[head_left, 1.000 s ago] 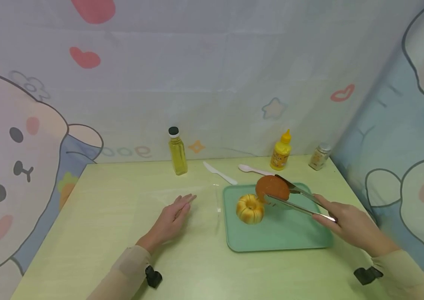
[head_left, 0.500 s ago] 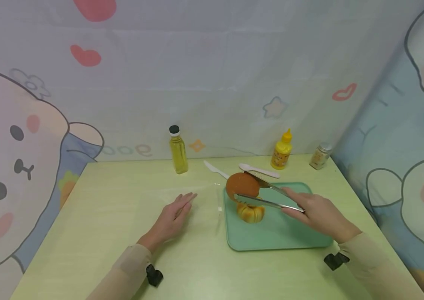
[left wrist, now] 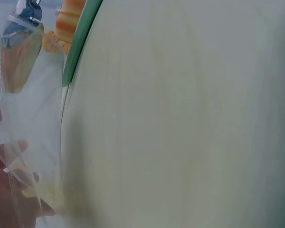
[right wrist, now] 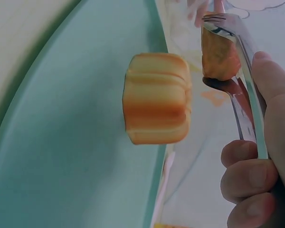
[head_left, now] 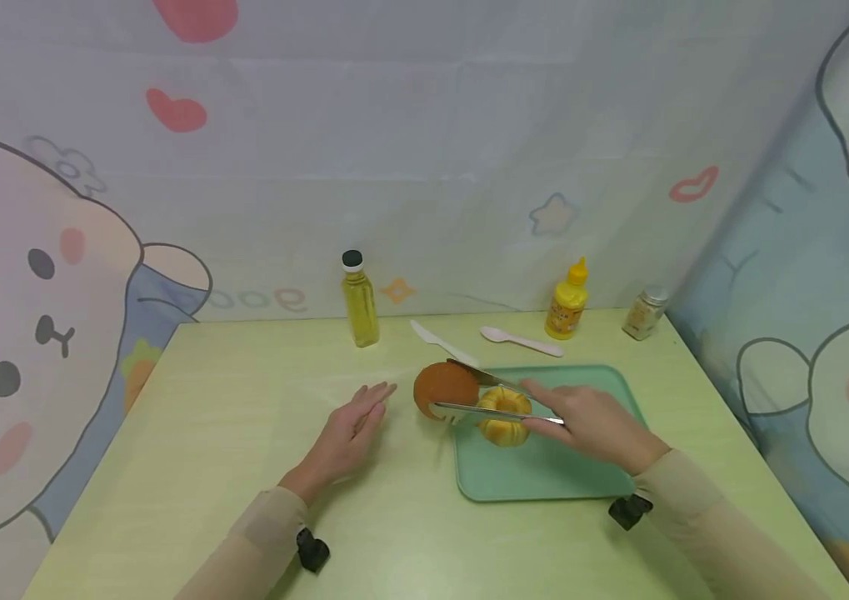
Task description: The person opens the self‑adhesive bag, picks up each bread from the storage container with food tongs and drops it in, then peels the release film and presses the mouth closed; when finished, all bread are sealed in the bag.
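Observation:
My right hand grips metal tongs. Their tips hold a round brown bun, just past the left edge of the green tray. A yellow pumpkin-shaped bread sits on the tray under the tongs; in the right wrist view its ridged side shows. To the left, my left hand holds a clear plastic bag, its fingers seen through the film in the left wrist view. There the bun overlaps the bag's near end; whether it is inside, I cannot tell.
Behind the tray lie a white plastic knife and a pale spoon. Along the back stand an oil bottle, a yellow squeeze bottle and a small jar. A printed cloth hangs behind the table.
My right hand has carried the bun in the tongs leftward, from above the tray's back to beyond its left edge, nearer my left hand. My left hand stays put.

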Motion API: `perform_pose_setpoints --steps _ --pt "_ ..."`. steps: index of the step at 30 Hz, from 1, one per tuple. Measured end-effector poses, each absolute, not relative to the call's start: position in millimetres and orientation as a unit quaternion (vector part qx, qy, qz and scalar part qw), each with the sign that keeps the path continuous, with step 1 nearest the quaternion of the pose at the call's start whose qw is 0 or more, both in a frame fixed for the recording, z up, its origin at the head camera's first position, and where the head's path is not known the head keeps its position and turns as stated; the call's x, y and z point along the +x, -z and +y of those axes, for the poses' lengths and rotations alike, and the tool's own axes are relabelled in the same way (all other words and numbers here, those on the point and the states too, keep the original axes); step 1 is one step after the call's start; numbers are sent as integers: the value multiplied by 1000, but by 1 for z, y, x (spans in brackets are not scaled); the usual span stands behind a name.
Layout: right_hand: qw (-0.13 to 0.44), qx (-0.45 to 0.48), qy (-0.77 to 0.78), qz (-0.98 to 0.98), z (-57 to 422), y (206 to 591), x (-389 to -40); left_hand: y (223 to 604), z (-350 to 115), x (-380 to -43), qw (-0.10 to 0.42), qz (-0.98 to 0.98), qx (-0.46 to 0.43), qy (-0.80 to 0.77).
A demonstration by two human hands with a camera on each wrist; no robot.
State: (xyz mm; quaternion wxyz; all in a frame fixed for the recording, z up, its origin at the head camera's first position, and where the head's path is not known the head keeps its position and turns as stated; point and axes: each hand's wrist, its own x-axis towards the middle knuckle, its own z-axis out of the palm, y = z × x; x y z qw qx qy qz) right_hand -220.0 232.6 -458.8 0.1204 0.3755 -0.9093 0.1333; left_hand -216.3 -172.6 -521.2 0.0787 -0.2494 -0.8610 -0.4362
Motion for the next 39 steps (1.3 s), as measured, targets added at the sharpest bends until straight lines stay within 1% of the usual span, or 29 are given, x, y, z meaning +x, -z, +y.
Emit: perform_pose_setpoints --steps 6,10,14,28,39 --pt "54 372 -137 -917 219 459 -222 516 -170 -213 66 -875 -231 419" --pt "25 375 -144 -915 213 458 -224 516 -168 -213 80 -880 -244 400" --pt "9 379 -145 -914 207 456 -226 517 -166 -213 93 -884 -257 378" --pt "-7 421 -111 -900 180 440 -231 513 -161 -212 122 -894 -275 331" --pt "37 472 -93 -876 161 443 -236 515 -160 -213 165 -879 -318 316"
